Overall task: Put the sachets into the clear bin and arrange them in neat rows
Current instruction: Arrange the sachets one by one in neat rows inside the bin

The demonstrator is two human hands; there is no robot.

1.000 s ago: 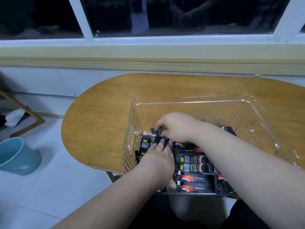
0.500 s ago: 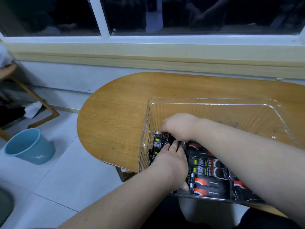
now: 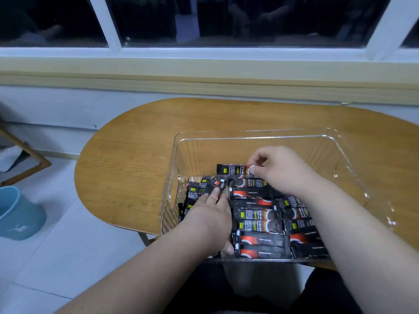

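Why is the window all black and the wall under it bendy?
Head view: outside is dark, so the window shows only dim reflections; the wide-angle lens bows the sill; room light glints on the clear bin; the sachets look soft.

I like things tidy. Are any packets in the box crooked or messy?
Yes. The packets at the left end of the bin, under the left hand, lie tilted and overlapping, unlike the middle row lying straight. The right hand pinches one packet at the far end.
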